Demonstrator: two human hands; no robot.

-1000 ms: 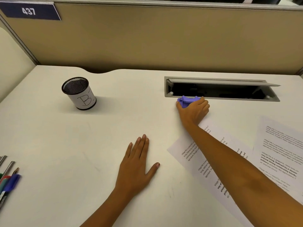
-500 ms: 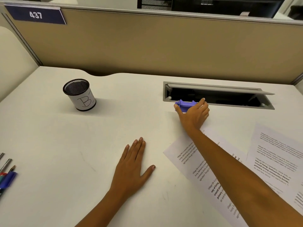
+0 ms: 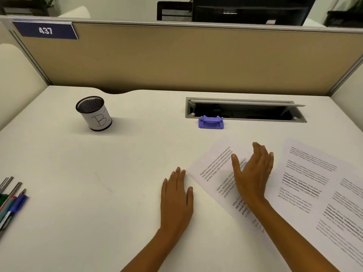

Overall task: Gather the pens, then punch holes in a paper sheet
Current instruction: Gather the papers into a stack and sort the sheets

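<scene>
A small purple hole punch [image 3: 211, 122] sits on the white desk just in front of the grey cable slot. Several pens [image 3: 11, 199] lie at the left edge, partly cut off by the frame. A black mesh pen cup [image 3: 93, 113] marked "B" stands at the back left. A printed paper sheet [image 3: 218, 171] lies askew in the middle right. My right hand [image 3: 252, 174] hovers over that sheet with fingers spread, holding nothing. Flat on the desk just left of the sheet rests my left hand [image 3: 176, 195], fingers apart.
A second printed sheet [image 3: 322, 193] lies to the right, reaching the frame edge. The open grey cable slot [image 3: 245, 110] is recessed at the back of the desk. A tan partition [image 3: 196, 59] closes off the back, with side panels left and right.
My right hand let go of the purple hole punch and drew back toward me over the paper sheet. The punch now stands alone by the slot. My left hand stayed flat.
</scene>
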